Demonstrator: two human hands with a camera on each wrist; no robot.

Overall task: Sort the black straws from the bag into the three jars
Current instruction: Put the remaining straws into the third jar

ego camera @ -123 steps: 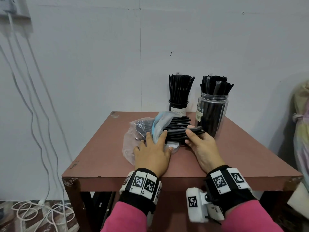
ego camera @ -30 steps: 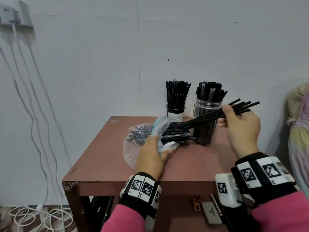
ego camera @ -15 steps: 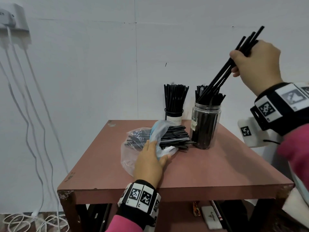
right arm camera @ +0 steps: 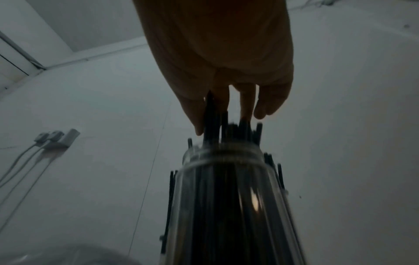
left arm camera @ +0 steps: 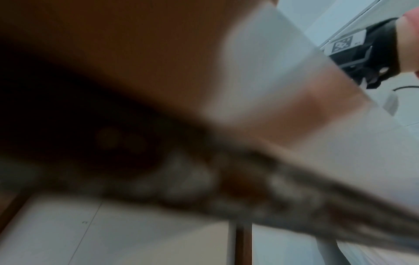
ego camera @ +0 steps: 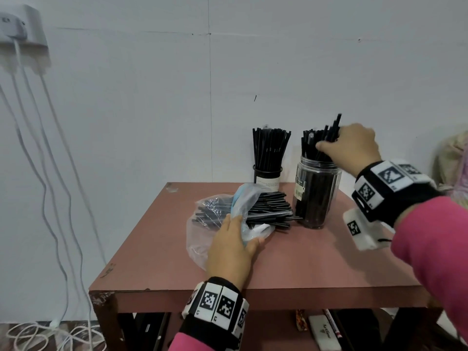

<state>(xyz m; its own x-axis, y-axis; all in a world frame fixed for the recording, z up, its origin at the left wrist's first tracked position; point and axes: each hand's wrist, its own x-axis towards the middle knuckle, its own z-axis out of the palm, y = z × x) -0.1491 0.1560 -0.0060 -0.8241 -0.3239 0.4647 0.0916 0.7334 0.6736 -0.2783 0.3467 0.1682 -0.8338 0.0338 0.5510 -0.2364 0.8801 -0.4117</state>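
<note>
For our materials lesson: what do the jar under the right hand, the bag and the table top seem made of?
Jar: clear, glossy plastic or glass; straws show through. Bag: thin clear plastic film, crinkled and shiny. Table top: probably matte reddish-brown laminate over board, chipped at the corner.

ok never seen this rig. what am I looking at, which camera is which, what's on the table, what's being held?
No robot: a person works with bare hands, wearing wristbands with printed markers. The wide picture comes from a head camera; the other two from wrist cameras. The left wrist view is too blurred to read. On the reddish-brown table lie a clear plastic bag of black straws, a tall clear plastic jar packed with straws, and a smaller labelled jar behind it. Only two jars show. The left hand rests on the bag. The right hand pinches a small bunch of black straws at the tall jar's mouth, seen from below in the right wrist view.
</note>
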